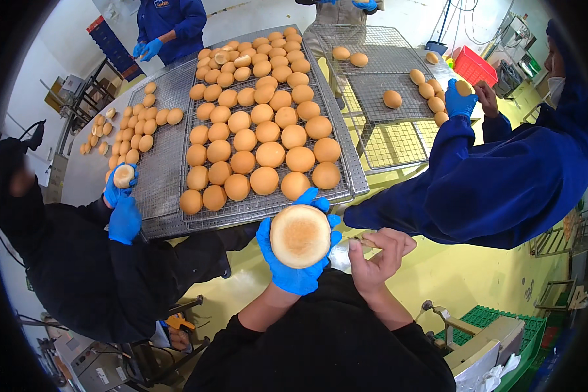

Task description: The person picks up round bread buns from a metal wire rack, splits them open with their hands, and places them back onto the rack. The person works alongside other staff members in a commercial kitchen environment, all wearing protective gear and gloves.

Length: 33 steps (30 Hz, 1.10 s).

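My left hand (pixel 293 279), in a blue glove, is closed around a round bun (pixel 300 236). The bun's flat, pale side with a light brown centre faces up. To its right, my bare right hand (pixel 380 260) is closed in a pinch, apart from the bun. A small thin thing pokes out between its thumb and fingers, too small to make out. Just beyond my left hand, a wire rack (pixel 268 204) carries rows of golden-brown buns (pixel 270 154), most with their domed side up. A few near the far end show a pale side.
At left, a co-worker's gloved hand (pixel 121 183) holds a bun beside a second rack (pixel 166 153). At right, another person in blue (pixel 503 176) holds a bun (pixel 464 88). Someone in blue (pixel 170 29) stands at the far left. Green crates (pixel 483 320) are at lower right.
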Motion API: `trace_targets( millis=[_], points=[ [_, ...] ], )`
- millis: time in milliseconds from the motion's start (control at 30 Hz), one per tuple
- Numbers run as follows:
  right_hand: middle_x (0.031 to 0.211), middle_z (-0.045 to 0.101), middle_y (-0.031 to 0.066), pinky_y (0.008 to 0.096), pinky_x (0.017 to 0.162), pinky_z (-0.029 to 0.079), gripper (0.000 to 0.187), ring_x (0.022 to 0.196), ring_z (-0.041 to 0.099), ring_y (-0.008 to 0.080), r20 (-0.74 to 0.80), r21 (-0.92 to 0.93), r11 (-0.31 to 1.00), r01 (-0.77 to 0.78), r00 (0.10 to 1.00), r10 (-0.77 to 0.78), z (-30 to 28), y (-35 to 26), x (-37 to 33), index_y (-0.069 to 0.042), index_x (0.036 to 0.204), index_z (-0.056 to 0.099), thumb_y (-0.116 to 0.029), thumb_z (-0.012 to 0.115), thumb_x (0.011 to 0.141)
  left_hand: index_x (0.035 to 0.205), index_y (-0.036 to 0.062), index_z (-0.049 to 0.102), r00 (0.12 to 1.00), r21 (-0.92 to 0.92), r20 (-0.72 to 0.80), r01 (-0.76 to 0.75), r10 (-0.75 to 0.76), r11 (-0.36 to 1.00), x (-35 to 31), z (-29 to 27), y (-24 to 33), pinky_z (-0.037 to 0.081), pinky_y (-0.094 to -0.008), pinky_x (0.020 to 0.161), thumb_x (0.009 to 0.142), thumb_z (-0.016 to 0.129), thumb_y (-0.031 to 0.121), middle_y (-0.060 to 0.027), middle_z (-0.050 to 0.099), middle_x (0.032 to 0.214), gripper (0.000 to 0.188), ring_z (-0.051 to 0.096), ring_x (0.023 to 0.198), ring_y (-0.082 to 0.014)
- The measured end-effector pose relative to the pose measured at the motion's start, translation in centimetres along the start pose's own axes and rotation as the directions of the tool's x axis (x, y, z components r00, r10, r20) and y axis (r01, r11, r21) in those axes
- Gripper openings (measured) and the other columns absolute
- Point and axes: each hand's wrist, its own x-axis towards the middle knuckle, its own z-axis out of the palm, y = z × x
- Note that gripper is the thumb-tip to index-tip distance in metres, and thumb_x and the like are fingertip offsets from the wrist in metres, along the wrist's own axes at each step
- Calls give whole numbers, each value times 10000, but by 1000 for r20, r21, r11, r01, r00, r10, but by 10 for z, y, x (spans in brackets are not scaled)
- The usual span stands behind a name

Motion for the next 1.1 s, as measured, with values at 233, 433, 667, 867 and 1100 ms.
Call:
trace_targets(
  millis=[233, 433, 667, 867, 1100],
  points=[
    [807, 492, 36, 331, 726, 292, 301, 822, 375, 225, 62, 77, 994, -77, 995, 73, -5, 0, -4, -120, 816, 537, -209, 743, 614, 1281, 44, 332, 991, -330, -97, 56, -92, 942, 1, 14, -6, 374, -445, 937, 750, 495, 518, -139, 482, 1138, 731, 454, 1065, -313],
    [764, 465, 51, 308, 700, 292, 246, 771, 359, 205, 43, 83, 996, -27, 999, 24, -7, -5, -2, -77, 793, 534, -222, 693, 673, 1288, 71, 333, 982, -430, -61, 137, -180, 892, -1, 9, -4, 372, -462, 938, 786, 473, 489, -139, 483, 1141, 668, 450, 1084, -313],
    [805, 486, 36, 326, 713, 295, 320, 788, 394, 212, 101, 108, 994, -6, 995, -5, -14, -11, 0, -120, 827, 542, -228, 750, 610, 1301, 109, 322, 988, -330, -6, 142, -152, 933, -1, 7, -3, 391, -479, 915, 818, 421, 492, -154, 474, 1167, 624, 430, 1119, -335],
    [796, 491, 31, 316, 701, 298, 330, 752, 417, 201, 139, 143, 989, 37, 989, -57, -14, -17, 2, -122, 823, 550, -238, 757, 594, 1299, 94, 323, 983, -281, 5, 175, -181, 943, 1, 4, 2, 435, -468, 858, 817, 414, 496, -156, 483, 1167, 635, 461, 1078, -344],
    [799, 497, 30, 326, 705, 286, 329, 740, 427, 195, 158, -11, 997, 79, 984, -77, -8, 2, 2, -123, 810, 563, -250, 757, 577, 1295, 87, 334, 979, 16, -165, 125, -121, 992, 4, 1, 3, 446, -445, 837, 820, 408, 488, -147, 512, 1118, 626, 493, 1028, -329]
  ],
)
